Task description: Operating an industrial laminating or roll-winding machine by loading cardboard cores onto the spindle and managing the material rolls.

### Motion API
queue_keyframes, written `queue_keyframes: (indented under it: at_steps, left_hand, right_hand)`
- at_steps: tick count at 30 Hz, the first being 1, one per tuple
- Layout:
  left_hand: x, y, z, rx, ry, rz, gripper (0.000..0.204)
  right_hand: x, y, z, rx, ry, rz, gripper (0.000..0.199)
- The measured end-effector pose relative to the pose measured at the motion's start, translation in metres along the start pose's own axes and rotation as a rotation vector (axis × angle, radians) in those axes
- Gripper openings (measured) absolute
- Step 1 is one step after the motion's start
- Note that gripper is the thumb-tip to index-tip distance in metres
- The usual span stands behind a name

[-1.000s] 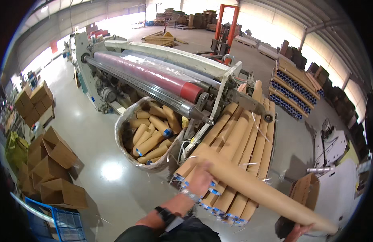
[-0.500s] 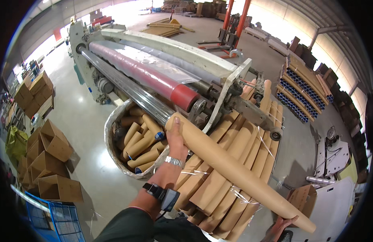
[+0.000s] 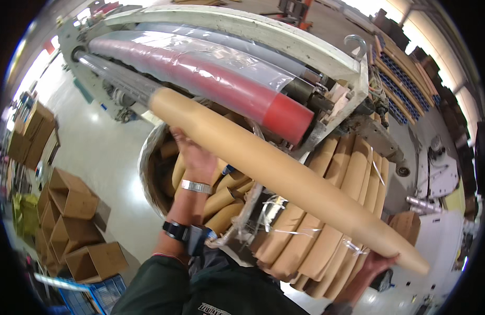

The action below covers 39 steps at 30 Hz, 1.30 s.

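A person's left hand (image 3: 196,160) is grasping a long cardboard tube (image 3: 279,168) from below near its far left end; the right hand (image 3: 376,264) is clasping its near right end. The tube is slanting over a round bin (image 3: 146,168) and strapped tubes (image 3: 308,247), blur hiding whether it is meeting the metal shaft (image 3: 116,77). It is seeming stiff, smooth and light, best held near both ends. Open boxes (image 3: 80,202) are standing left on the grey floor (image 3: 114,168); a machine (image 3: 305,39) is carrying a red roll (image 3: 253,102) beyond
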<state>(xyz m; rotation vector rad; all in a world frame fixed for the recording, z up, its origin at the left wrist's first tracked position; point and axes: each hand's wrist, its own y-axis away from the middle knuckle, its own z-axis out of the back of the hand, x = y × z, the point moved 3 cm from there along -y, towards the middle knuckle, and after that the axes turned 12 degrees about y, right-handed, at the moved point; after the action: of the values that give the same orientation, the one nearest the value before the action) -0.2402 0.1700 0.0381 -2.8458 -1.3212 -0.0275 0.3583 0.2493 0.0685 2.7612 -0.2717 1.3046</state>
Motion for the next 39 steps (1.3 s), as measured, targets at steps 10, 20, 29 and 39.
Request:
queue_keyframes:
  at_steps: [10,20,29,39]
  left_hand:
    - [-0.128,0.046,0.263,-0.105,-2.408,0.835,0.084]
    - [0.001,-0.088,0.356,-0.440,-0.195,0.376,0.063]
    - [-0.036,0.043,0.203,-0.296,-0.598,0.594,0.060]
    - [-0.040,0.136,0.056,0.164,-0.948,0.581,0.069]
  right_hand:
    - [-0.257,0.197,-0.314,1.001,0.716,-0.553,0.041]
    - [-0.259,0.211,-0.283,1.014,1.340,-0.356,0.035]
    - [-0.249,0.187,-0.273,0.957,1.736,-0.038,0.075]
    - [-0.194,0.172,-0.220,0.938,1.263,-0.485,0.083]
